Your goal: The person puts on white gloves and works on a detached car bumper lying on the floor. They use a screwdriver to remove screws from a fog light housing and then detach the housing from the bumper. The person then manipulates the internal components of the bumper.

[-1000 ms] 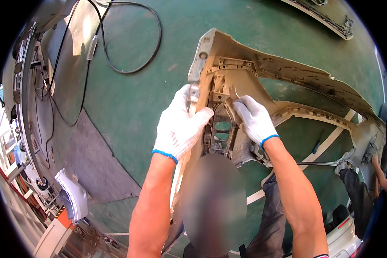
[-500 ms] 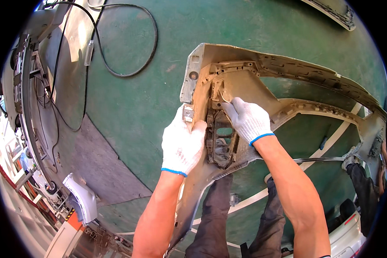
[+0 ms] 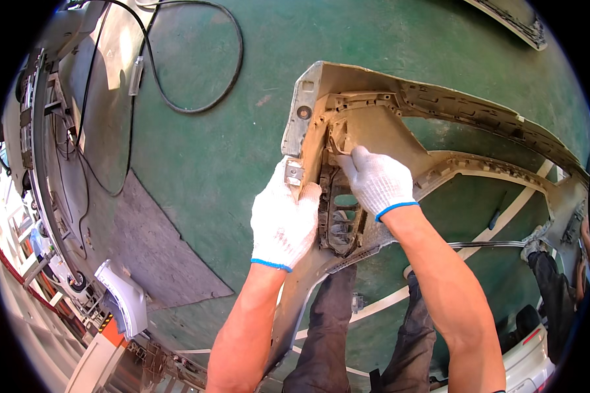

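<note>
While the gloved left hand [image 3: 285,223] wraps the near edge of the dusty tan car bumper [image 3: 383,128], thumb towards its inner side, the gloved right hand [image 3: 379,182] pinches a slim tool [image 3: 335,147] against that inner side. Scuffed green floor [image 3: 269,78] shows below and through the bumper's openings, with a black cable [image 3: 240,49] looped beyond, a grey mat [image 3: 164,252] at left and a white vehicle [image 3: 526,360] at lower right.
</note>
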A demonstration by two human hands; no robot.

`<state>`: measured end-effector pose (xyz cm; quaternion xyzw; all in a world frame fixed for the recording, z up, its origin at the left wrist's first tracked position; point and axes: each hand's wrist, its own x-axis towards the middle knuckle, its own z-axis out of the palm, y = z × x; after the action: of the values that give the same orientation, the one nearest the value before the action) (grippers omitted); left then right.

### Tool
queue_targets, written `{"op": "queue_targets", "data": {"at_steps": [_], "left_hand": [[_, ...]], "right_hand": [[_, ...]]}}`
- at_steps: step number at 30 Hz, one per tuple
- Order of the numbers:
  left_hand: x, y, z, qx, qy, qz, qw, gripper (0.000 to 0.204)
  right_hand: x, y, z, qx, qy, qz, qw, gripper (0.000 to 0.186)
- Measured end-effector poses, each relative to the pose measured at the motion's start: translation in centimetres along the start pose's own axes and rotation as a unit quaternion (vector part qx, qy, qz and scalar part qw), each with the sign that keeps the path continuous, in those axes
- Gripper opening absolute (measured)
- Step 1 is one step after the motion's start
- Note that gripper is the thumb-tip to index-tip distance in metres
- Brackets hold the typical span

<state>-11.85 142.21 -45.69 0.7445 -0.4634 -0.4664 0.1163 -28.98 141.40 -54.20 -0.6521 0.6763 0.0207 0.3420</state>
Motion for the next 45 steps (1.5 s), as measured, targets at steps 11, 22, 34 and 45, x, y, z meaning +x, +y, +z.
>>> {"op": "queue_targets", "data": {"at_steps": [11,22,34,45], "left_hand": [[0.2,-1.1,0.6,-0.011,0.022,0.031,0.999,0.045],[0.5,-1.6,0.8,-0.048,0.017,0.03,0.998,0.046],[0.0,-1.0,0.4,-0.006,0.032,0.04,0.999,0.049],[0.4,-1.3,0.7,-0.037,0.021,0.046,0.998,0.041]], "right_hand": [[-1.2,-2.5,5.6,0.276,0.066,0.129,0.95,0.047],[-1.1,-6.5,5.3,0.623,0.049,0.315,0.715,0.054],[-0.9,-2.1,3.9,0.356,0.005,0.201,0.913,0.053],[-1.6,-5.6,3.6,0.666,-0.039,0.363,0.65,0.049]]}}
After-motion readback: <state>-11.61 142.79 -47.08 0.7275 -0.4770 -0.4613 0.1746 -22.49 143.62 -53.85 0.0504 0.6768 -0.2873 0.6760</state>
